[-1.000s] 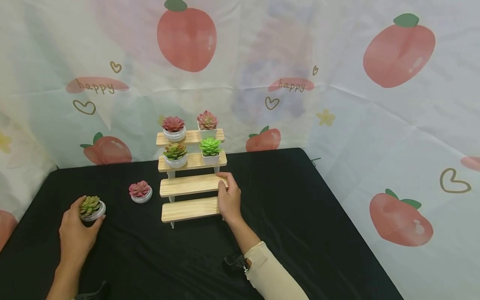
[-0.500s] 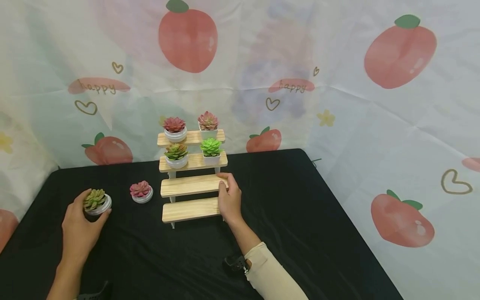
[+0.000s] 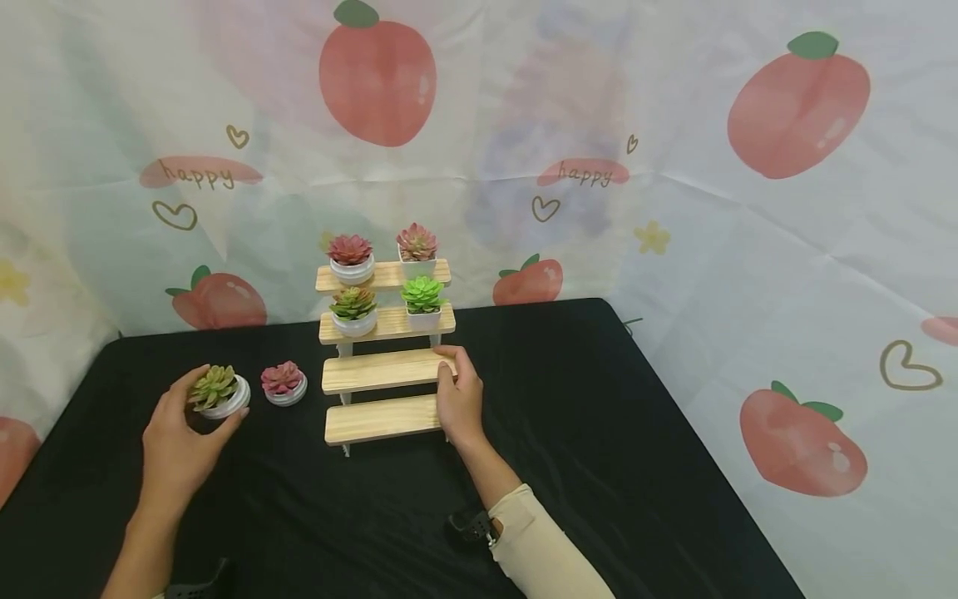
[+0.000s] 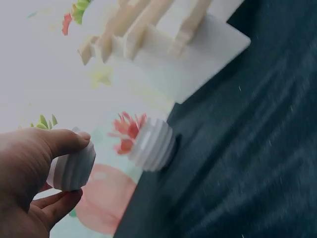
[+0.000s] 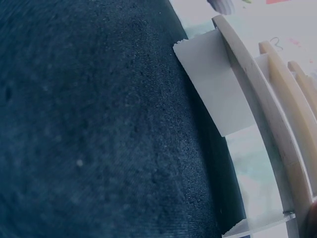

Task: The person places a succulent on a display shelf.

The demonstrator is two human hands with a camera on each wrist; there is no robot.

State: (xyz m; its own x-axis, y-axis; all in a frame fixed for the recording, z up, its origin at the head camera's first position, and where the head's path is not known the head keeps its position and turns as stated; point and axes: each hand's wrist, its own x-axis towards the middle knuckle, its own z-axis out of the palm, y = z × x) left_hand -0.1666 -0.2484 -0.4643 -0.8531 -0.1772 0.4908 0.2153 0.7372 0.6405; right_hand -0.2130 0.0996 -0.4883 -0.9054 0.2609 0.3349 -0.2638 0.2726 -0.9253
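My left hand (image 3: 180,441) grips a white ribbed pot with a green succulent (image 3: 215,389) between thumb and fingers. In the left wrist view, the white pot (image 4: 74,166) tilts in the grasp, and most of its leaves are behind the hand. Just right of it, a pink succulent in a white round pot (image 3: 284,384) sits on the black cloth. My right hand (image 3: 461,398) holds the right end of a wooden tiered stand (image 3: 385,416), thumb and fingers at the lower two shelves. These two shelves are bare.
On the top shelf stand a dark pink succulent (image 3: 350,256) and a pale pink one (image 3: 417,248). Below them are a brownish-green succulent (image 3: 354,308) and a bright green one (image 3: 423,299). A fruit-printed curtain (image 3: 479,100) hangs behind the black-covered table (image 3: 584,433).
My left hand has moved right and slightly away from me with the green succulent, closer to the pink one. The right hand stays on the stand.
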